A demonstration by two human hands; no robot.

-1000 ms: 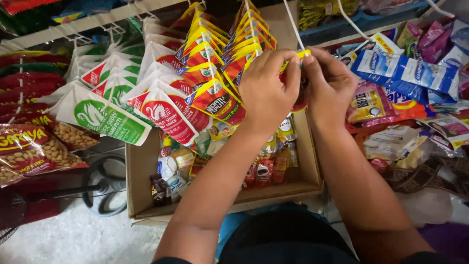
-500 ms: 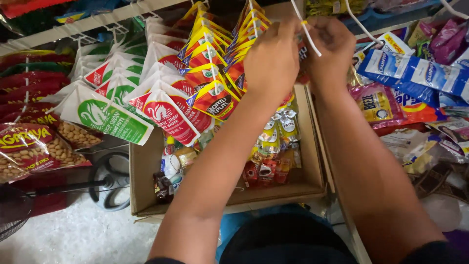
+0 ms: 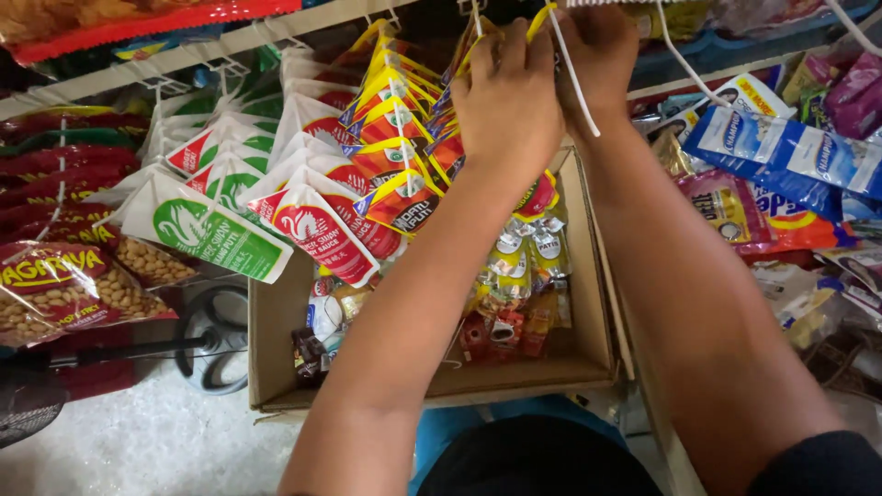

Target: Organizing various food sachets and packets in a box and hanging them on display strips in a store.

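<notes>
Sachet strip (image 3: 528, 253) hangs from both raised hands, its top pinched in their fingers.
Left hand (image 3: 505, 101) and right hand (image 3: 602, 55) touch, fingers clamped together; below them the cardboard box (image 3: 276, 321), red-and-white sauce packets (image 3: 317, 230) left.

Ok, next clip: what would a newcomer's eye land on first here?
Two bare arms reach up the middle of the picture, the left hand and right hand together at a white strip near the top edge, with a string of yellow sachets hanging below them. Fanned rows of red, green and orange sachets crowd the left, above an open cardboard box.
</notes>
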